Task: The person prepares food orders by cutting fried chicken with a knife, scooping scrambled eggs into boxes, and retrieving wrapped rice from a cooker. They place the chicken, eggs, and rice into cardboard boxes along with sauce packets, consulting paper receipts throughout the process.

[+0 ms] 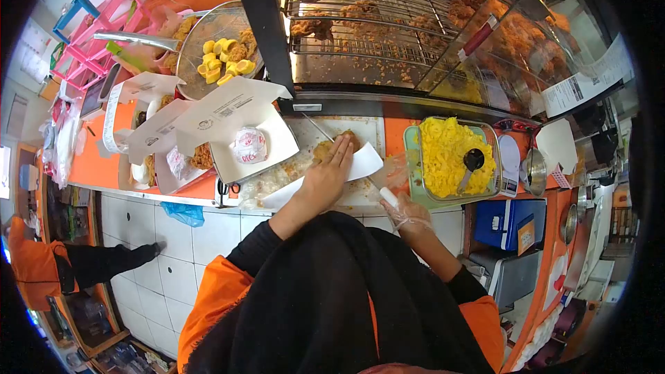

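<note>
My left hand (327, 179) lies with its fingers stretched out on a browned, fried-looking piece of food (322, 152), over a sheet of white paper (366, 162). Beneath them is a pale cutting board (364, 125). My right hand (410, 220), in a clear plastic glove, is closed around the white handle of a knife (389, 198). The knife's thin blade runs up and left, partly hidden by the paper, and its far end shows above the food.
Open white boxes (282, 140) with wrapped items stand left. Right is a glass tray of yellow food (450, 135) with a black ladle (473, 160). A display case (325, 90) of fried pieces stands behind. A person's leg (111, 263) shows lower left.
</note>
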`<state>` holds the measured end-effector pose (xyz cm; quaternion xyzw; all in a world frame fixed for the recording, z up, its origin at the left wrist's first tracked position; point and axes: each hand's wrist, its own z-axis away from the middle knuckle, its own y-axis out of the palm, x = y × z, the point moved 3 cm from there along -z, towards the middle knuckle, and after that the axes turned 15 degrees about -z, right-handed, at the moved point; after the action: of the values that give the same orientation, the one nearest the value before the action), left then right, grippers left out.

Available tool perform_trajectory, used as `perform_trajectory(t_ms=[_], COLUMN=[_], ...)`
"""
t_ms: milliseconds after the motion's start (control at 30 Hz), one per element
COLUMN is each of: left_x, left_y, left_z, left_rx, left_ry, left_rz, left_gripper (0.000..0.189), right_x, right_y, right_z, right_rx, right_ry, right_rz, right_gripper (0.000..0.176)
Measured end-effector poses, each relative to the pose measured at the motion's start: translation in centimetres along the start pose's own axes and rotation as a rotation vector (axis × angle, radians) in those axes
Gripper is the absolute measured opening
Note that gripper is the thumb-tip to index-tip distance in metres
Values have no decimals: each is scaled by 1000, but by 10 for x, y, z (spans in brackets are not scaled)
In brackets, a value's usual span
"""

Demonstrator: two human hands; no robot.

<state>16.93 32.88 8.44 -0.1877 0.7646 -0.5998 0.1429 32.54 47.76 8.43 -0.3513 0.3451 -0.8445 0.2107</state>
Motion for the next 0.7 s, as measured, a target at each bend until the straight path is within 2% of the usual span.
perform_trajectory(t_ms=[133,233,300,433,533,633,700], left_x=[0,7,9,5,3,-17,-28], left_y=[11,18,16,16,18,-24,-12], left_z=[1,0,-1,-1,2,-7,-7], left_rx=[28,52,60,40,-73,-114,-74], left_ry=[6,-33,-8,-17,25,-24,7], left_rz=[-30,30,37,59,-97,-120,-96], left_gripper=[58,58,58,59,59,58,58], right_x=[-8,2,6,-3,6,3,-2], right_y=[15,-1,-4,4,-17,-22,-21], right_z=[-15,-7,-11,-13,9,24,29], right_rx=[-4,-27,6,-38,-31,-29,-48], right_ry=[27,-131,-63,-61,-174,-29,57], right_rz=[1,-32,-73,-40,-147,-68,-18], right_gripper=[55,56,56,58,60,62,65])
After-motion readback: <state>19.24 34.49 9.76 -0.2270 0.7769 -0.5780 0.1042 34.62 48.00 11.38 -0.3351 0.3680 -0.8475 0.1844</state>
